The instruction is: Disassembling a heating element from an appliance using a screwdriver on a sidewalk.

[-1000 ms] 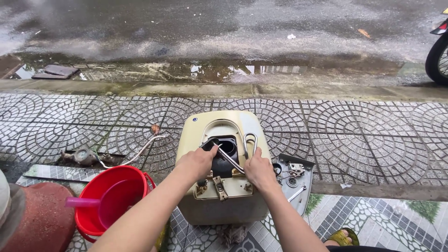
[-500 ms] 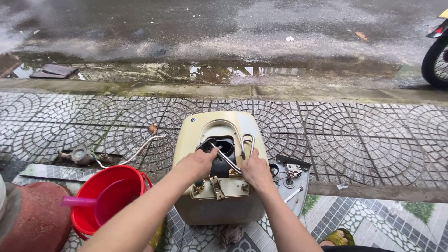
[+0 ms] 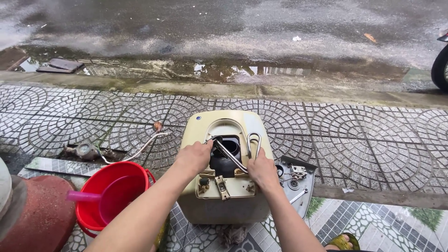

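Left hand (image 3: pixel 195 156) curled shut around one end of the bent metal heating rod (image 3: pixel 231 156), at the rim of the dark opening (image 3: pixel 227 154) in the cream tank housing (image 3: pixel 224 196). Right hand (image 3: pixel 262 170) rests on the housing just right of the opening, fingers closed near the rod's other end; contact with the rod cannot be confirmed, fingertips hidden. Rod's lower part disappears inside the opening. Red bucket (image 3: pixel 109 198) sits left of the left forearm, grey cover plate (image 3: pixel 296 179) right of the right hand.

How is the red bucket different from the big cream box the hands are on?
The red bucket is round and bright red; the cream box is boxy and pale. The bucket holds a pink scoop; the box shows bent metal tubes in its dark opening. Nobody touches the bucket; both hands rest on the box. Both sit on the pavement.
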